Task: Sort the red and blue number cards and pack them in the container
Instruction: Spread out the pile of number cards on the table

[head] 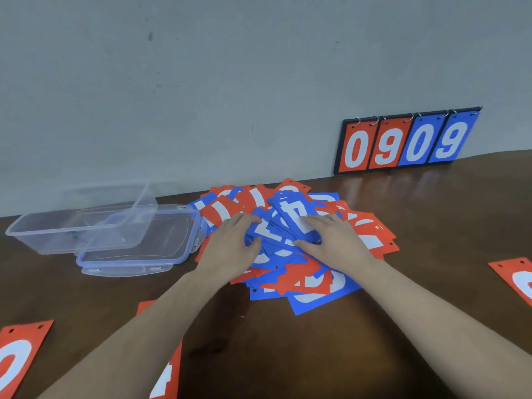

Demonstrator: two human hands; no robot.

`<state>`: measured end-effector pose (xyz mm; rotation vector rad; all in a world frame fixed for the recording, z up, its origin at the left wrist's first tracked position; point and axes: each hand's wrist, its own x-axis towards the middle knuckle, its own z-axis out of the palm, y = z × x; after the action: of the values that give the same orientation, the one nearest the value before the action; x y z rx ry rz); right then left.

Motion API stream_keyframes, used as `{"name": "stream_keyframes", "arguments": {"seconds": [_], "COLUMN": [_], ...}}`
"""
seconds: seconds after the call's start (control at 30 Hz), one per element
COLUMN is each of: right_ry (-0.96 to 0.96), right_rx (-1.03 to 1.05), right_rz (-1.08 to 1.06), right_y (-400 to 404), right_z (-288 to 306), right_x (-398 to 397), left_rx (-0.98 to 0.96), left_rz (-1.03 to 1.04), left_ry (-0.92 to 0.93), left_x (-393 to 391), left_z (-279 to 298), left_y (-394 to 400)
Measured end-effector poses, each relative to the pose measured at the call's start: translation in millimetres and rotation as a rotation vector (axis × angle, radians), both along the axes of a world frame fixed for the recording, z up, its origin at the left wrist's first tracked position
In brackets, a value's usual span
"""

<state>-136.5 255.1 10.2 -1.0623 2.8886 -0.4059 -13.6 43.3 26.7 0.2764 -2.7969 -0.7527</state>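
Both hands are down on the mixed card pile (290,243) at the worktop (431,226) centre. Left hand (230,246) sits on the pile's 9 o'clock edge, thumb and fingers closing on the edge of a blue stack (269,230): grip clamped on those cards. Right hand (334,237) lies on the 3 o'clock side, fingers fairly straight, pressing a blue 4 card (293,214) flat: grip apart, nothing pinched (thumb partly tucked, so not fully certain).

My read: right hand steadies the heap so the left can draw blues out without dragging the reds along.

Clear container (72,231) at 9 o'clock of the pile, open and tilted on its lid (138,254), mouth up so cards can drop in. No cards inside that I can see.

Loose red cards lie apart at 7 o'clock (17,361), 6 o'clock (167,378) and 4 o'clock (515,280), probably the start of a red group. Flip scoreboard (406,139) reading 0909 leans on the wall at 1 o'clock.

Sorting looks barely begun.
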Motion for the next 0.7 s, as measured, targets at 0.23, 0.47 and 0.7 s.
{"name": "stream_keyframes", "arguments": {"seconds": [0.23,0.47,0.7], "right_ry": [-0.084,0.040,-0.387], "right_rx": [-0.054,-0.481,-1.025], "right_rz": [0.155,-0.072,-0.409], "right_y": [54.0,88.2,99.3], "right_z": [5.2,-12.9,-15.5], "right_x": [1.1,2.4,6.4], "left_rx": [-0.004,-0.045,-0.225], "left_rz": [-0.050,-0.119,-0.371], "left_ry": [0.013,0.024,-0.173], "left_x": [-28.0,-52.7,-86.7], "left_z": [2.2,6.3,10.8], "left_y": [4.5,21.2,29.2]}}
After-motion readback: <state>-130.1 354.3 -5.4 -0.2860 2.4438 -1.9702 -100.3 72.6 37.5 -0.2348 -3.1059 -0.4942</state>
